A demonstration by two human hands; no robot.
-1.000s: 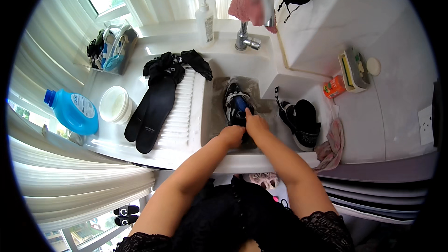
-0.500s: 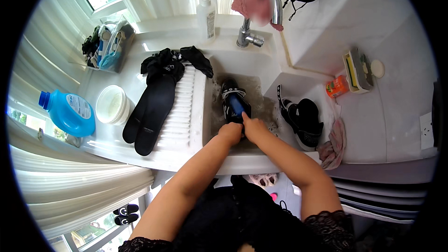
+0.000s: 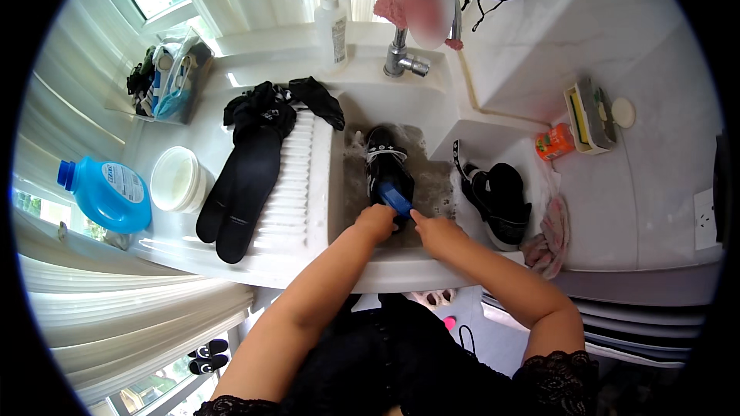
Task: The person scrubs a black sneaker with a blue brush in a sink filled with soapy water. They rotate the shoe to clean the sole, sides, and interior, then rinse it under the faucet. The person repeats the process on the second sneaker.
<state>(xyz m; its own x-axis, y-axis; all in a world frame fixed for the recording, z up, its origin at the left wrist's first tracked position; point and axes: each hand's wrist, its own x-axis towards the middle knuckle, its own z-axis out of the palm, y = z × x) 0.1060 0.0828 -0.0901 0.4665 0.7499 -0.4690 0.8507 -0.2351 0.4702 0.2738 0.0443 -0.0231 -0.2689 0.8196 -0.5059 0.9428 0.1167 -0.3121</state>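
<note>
A black shoe (image 3: 381,160) with a white-marked strap lies lengthwise in the cloudy water of the sink (image 3: 401,98), its heel end toward me. My left hand (image 3: 375,222) is closed on the shoe's near end, which it partly hides. In my right hand (image 3: 438,234) is a blue scrubbing brush (image 3: 395,200), gripped at its near end and slanting across the shoe's opening; its bristles are out of sight. A second black shoe (image 3: 502,199), its strap loose, sits on the ledge right of the basin.
Left of the basin, two black insoles (image 3: 245,196) and black cloth (image 3: 262,112) lie on the ribbed washboard (image 3: 299,185). Beyond are a white tub (image 3: 179,181) and a blue detergent jug (image 3: 112,194). The faucet (image 3: 402,58) with a pink cloth and a pump bottle (image 3: 331,35) stand behind.
The brush has moved toward me and turned more crosswise over the shoe. My right hand has shifted right and nearer, while my left hand stays on the shoe's near end.
</note>
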